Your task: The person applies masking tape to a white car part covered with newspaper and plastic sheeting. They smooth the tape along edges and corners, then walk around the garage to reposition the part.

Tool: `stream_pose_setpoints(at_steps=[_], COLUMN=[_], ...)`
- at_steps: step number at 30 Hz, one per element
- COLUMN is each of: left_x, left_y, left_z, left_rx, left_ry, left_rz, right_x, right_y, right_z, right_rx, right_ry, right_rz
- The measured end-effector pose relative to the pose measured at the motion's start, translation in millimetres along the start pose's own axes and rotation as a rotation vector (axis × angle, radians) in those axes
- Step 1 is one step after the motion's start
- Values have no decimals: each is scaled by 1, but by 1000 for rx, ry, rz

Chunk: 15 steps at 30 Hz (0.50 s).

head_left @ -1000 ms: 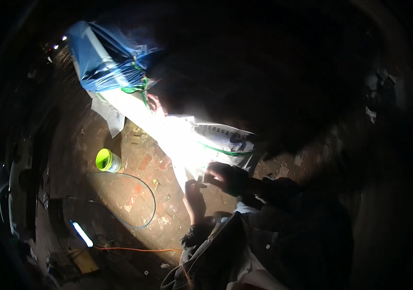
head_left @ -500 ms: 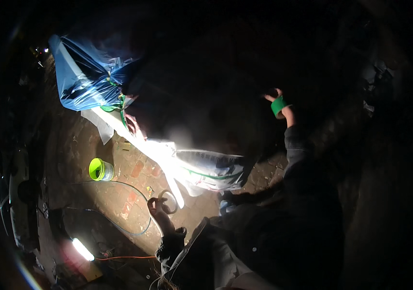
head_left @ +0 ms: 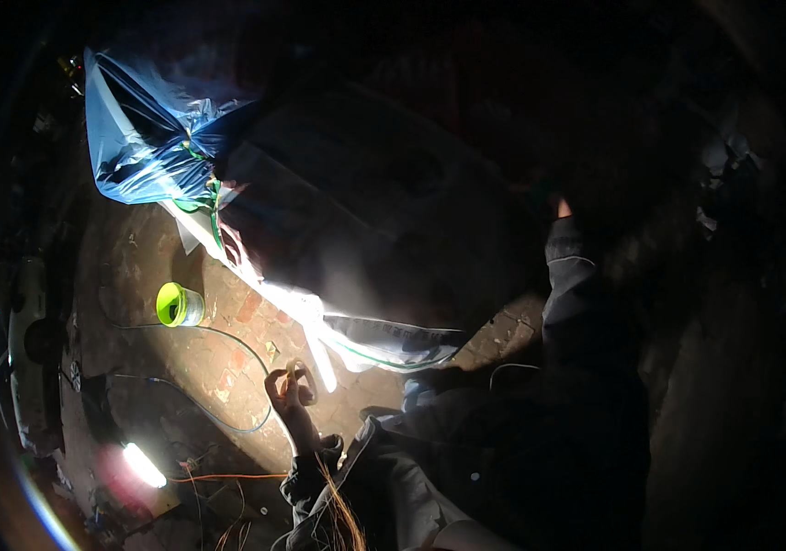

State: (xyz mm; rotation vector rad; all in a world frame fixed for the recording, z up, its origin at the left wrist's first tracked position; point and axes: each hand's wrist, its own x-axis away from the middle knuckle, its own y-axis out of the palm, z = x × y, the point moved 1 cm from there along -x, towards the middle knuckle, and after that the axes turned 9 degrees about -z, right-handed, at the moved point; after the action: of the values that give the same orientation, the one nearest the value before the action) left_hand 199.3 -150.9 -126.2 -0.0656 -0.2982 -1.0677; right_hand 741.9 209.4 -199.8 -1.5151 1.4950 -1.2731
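Note:
My left hand (head_left: 290, 401) is closed on a ring-shaped roll of tape (head_left: 306, 383), held above the lit floor. My right arm stretches forward over a large dark surface (head_left: 393, 239). Of my right hand (head_left: 564, 209) only a lit patch near the wrist shows; its fingers are lost in the dark. White sheeting printed with dark marks (head_left: 393, 335) runs along the near edge of the dark surface, with a green strip (head_left: 379, 361) along it. At the far left, crumpled blue plastic film (head_left: 135, 138) is bunched together, with green strips at its lower end.
A yellow-green bucket (head_left: 180, 305) stands on the brick floor (head_left: 227, 367), beside a dark hose (head_left: 250, 353). A bright work lamp (head_left: 145, 465) lies at the lower left with an orange cord (head_left: 227, 476). Part of a vehicle (head_left: 25, 367) shows at the left rim.
My right hand has reached into darkness, and the green tape roll around its wrist no longer shows clearly. The view has shifted slightly. My left hand still holds its roll.

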Motion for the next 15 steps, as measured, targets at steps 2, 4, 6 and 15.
stream_pose_setpoints(at_steps=[2,4,6,15], left_x=[1,3,3,-5], left_y=[8,14,20,41], left_z=[8,16,25,37], left_rx=[-37,-40,-49,-410], left_ry=[32,11,20,310], left_rz=[-55,-102,-151,-447], right_x=[5,10,13,7], right_y=[1,4,8,-22], right_z=[5,9,13,-26], right_rx=[16,32,53,-47], right_ry=[2,10,20,-71], right_rz=[-9,-27,-39,131])
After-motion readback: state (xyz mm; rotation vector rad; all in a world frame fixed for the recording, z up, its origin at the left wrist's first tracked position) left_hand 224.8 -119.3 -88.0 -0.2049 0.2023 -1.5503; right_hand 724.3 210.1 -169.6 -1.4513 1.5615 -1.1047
